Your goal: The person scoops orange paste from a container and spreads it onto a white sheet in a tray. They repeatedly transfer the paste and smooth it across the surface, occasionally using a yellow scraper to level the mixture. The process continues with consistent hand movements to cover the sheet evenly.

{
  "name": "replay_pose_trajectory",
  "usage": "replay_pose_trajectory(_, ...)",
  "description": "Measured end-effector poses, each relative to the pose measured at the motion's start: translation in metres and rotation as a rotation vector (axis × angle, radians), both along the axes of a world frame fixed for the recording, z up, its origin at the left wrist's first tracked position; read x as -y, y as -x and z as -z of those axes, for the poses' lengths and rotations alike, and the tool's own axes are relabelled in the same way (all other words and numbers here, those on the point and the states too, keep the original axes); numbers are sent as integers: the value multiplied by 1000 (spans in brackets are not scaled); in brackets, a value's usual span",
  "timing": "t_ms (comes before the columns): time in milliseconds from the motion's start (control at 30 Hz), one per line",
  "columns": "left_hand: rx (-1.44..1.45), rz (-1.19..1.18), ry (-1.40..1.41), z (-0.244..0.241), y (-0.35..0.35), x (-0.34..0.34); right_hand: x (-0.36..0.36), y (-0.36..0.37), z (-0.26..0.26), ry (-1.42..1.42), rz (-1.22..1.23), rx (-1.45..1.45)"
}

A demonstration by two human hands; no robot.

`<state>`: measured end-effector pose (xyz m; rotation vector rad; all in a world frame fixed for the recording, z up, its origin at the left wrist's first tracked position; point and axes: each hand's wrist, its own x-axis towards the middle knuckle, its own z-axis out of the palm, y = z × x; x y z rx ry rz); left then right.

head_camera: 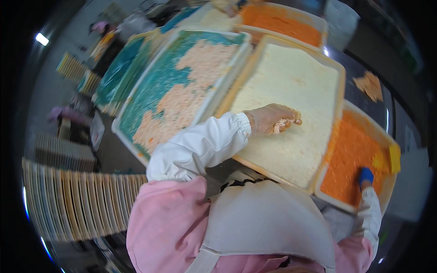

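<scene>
My left hand, in a thin translucent glove, is above a shallow tray spread with pale cream crumbs or powder. Its fingers are curled around a clump of pale granular material. To the right, my right hand wears a blue glove and reaches down to a tub of orange crumb-like material. Its fingers are hard to make out, so whether it grips anything does not show. On the left, a white-rimmed tray has a teal base partly covered with pinkish, crumbly material.
A yellow block-like object sits on the tub's right rim. Another orange-filled tub stands at the far side, near another person's hand. Stacked trays fill the lower left. A torn brown piece lies on the dark surface.
</scene>
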<state>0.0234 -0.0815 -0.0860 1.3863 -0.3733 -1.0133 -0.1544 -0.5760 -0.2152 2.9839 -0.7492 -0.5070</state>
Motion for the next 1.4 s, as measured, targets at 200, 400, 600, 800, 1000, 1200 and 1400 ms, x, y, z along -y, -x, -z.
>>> replay_pose_trajectory(200, 449, -488, -276, -71, -11, -168, 8, 9, 5, 42, -53, 44)
replay_pose_trajectory(400, 448, -856, -563, -68, -36, -307, -26, -11, -31, -12, 19, 74)
replay_pose_trajectory(600, 245, -886, -655, -60, -17, -310, 4, -10, -1, -134, -32, 165)
replay_pose_trajectory(800, 249, -766, -657, -67, 2, -313, 34, -14, 46, -329, 67, 180)
replay_pose_trajectory(1000, 373, -321, -396, -69, -17, -171, -62, -28, -47, 15, -43, -157)
replay_pose_trajectory(1200, 658, 407, -886, -6, -61, -30, -32, 0, -34, -126, 160, -40)
replay_pose_trajectory(1400, 351, -62, -732, 113, -69, 27, -36, -4, -44, -30, -52, -78)
